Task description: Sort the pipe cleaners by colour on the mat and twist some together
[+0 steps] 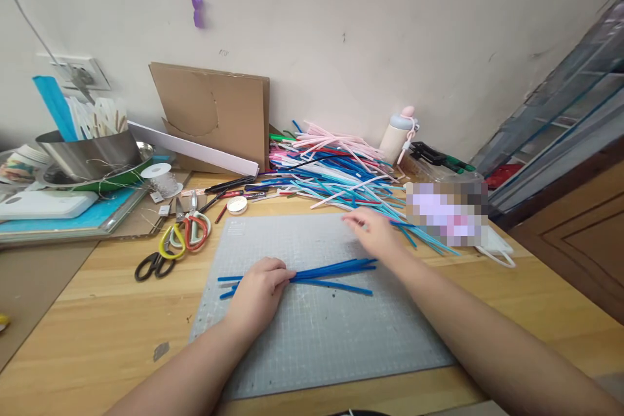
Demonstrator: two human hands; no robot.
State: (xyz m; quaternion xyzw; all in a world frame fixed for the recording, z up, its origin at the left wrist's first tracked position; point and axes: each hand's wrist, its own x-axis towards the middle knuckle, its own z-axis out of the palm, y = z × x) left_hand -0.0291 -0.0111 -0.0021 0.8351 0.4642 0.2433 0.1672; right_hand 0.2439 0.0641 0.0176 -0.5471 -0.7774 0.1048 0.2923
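Through the head camera I see the left hand (258, 292) closed on a bundle of blue pipe cleaners (336, 269), which lies across the grey cutting mat (331, 344) and spreads out at both sides of the fingers. The right hand (374, 232) is at the far right corner of the mat, half open with loosely bent fingers, and I see nothing held in it. Near it I find the large mixed pile (331, 159), in pink and blue colours.
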